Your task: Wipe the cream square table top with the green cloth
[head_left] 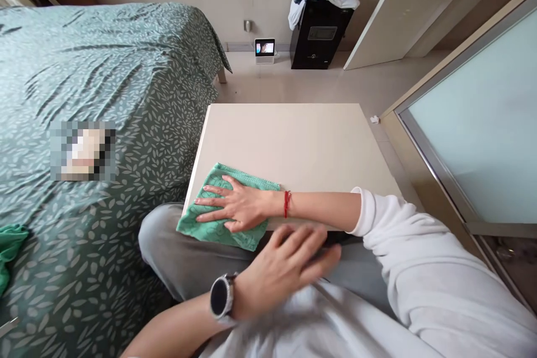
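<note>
A green cloth (255, 180) lies flat over the near left corner of a pale tabletop (289, 140), its lower edge hanging past the front. On it rests my right hand (235, 204), palm down with fingers spread to the left; a red string bracelet circles that wrist. My left hand (293, 257), wearing a dark round watch (221, 296), is held over my lap near the table's front edge, below my right forearm. Its fingers are slightly blurred and apart, and nothing shows in them.
A bed with a leafy green cover (126, 95) stands at the left, with a pixelated object and another green cloth (10, 251) on it. Beyond the table are a small screen (264, 49) and a black cabinet (321, 39) topped with clothes. Glass-panelled furniture (482, 117) is at the right.
</note>
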`<state>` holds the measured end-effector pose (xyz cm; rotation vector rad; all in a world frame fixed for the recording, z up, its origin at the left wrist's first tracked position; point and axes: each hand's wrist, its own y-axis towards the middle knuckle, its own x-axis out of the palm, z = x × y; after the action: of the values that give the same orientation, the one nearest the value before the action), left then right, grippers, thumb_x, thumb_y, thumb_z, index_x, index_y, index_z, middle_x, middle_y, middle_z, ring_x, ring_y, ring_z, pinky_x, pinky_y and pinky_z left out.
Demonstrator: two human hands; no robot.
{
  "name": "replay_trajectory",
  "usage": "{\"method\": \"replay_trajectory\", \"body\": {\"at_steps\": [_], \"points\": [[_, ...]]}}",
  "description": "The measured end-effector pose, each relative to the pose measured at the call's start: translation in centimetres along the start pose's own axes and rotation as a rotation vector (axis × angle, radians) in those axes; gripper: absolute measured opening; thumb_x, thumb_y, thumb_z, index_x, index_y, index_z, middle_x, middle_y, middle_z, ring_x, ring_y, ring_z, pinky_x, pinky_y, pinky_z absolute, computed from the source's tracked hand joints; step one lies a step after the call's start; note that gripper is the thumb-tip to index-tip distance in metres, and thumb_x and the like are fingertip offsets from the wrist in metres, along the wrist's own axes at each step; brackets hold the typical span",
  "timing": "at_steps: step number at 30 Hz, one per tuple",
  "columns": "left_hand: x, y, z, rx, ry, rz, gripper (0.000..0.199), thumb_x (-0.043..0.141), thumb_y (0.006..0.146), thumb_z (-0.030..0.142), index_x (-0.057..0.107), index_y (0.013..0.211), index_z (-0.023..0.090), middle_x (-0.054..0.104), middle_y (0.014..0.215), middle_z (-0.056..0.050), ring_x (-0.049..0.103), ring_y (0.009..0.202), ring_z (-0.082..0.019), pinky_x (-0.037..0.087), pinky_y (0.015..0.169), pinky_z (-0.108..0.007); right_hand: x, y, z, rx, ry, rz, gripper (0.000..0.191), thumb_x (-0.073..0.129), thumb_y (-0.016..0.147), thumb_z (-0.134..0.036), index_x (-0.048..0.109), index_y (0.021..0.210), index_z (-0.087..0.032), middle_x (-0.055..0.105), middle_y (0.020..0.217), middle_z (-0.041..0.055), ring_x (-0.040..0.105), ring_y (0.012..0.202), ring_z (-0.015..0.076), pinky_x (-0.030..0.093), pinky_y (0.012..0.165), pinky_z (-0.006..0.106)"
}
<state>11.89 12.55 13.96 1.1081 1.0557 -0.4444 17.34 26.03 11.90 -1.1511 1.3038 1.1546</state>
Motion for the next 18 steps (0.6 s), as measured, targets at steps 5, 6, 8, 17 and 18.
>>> {"method": "replay_trajectory", "body": {"at_steps": [5, 6, 8, 17, 18], "points": [[1.9, 8.3, -2.8, -0.051, 0.301, -0.050, 0.049, 0.049, 0.114, 0.015, 0.065, 0.160, 0.020, 0.071, 0.156, -0.013, 0.068, 0.141, -0.026, 0.055, 0.121, -0.048, -0.1, 3.5, 7.0, 0.222, 0.025, -0.009, 0.069, 0.050, 0.113, -0.031, 0.045, 0.181, -0.038, 0.034, 0.192, 0.0032, 0.031, 0.177, 0.0398, 0.033, 0.137, 0.075], [2.0, 9.2, -3.2, 0.055, 0.274, -0.051, 0.047, 0.048, 0.116, 0.016, 0.066, 0.159, 0.019, 0.072, 0.155, -0.012, 0.068, 0.140, -0.024, 0.054, 0.122, -0.044, -0.1, 4.1, 8.8, 0.288, 0.044, -0.004, 0.071, 0.049, 0.112, -0.029, 0.045, 0.182, -0.036, 0.033, 0.193, 0.0045, 0.029, 0.177, 0.0413, 0.030, 0.137, 0.077], [1.7, 10.2, -3.9, 0.271, 0.231, 0.006, 0.048, 0.045, 0.116, 0.013, 0.065, 0.160, 0.016, 0.074, 0.153, -0.012, 0.067, 0.143, -0.020, 0.051, 0.126, -0.040, -0.1, 5.1, 12.3, 0.394, 0.089, 0.017, 0.073, 0.049, 0.110, -0.026, 0.045, 0.182, -0.034, 0.032, 0.193, 0.0068, 0.027, 0.177, 0.0436, 0.024, 0.136, 0.082], [-0.8, 9.1, -2.2, 0.632, -0.039, 0.117, 0.049, 0.044, 0.119, 0.034, 0.076, 0.147, 0.010, 0.071, 0.158, -0.019, 0.067, 0.147, -0.023, 0.052, 0.126, -0.033, -2.2, 5.0, 20.8, 0.634, 0.189, 0.031, 0.067, 0.047, 0.116, -0.027, 0.042, 0.183, -0.020, 0.025, 0.194, 0.0157, 0.020, 0.179, 0.0425, 0.016, 0.138, 0.076], [-0.9, 9.0, -1.5, 0.589, -0.091, 0.070, 0.051, 0.044, 0.120, 0.038, 0.078, 0.144, 0.009, 0.069, 0.160, -0.019, 0.063, 0.151, -0.023, 0.050, 0.128, -0.032, -2.6, 4.7, 21.3, 0.668, 0.183, 0.034, 0.066, 0.044, 0.118, -0.028, 0.041, 0.183, -0.017, 0.024, 0.193, 0.0182, 0.021, 0.178, 0.0437, 0.017, 0.138, 0.077]]}}
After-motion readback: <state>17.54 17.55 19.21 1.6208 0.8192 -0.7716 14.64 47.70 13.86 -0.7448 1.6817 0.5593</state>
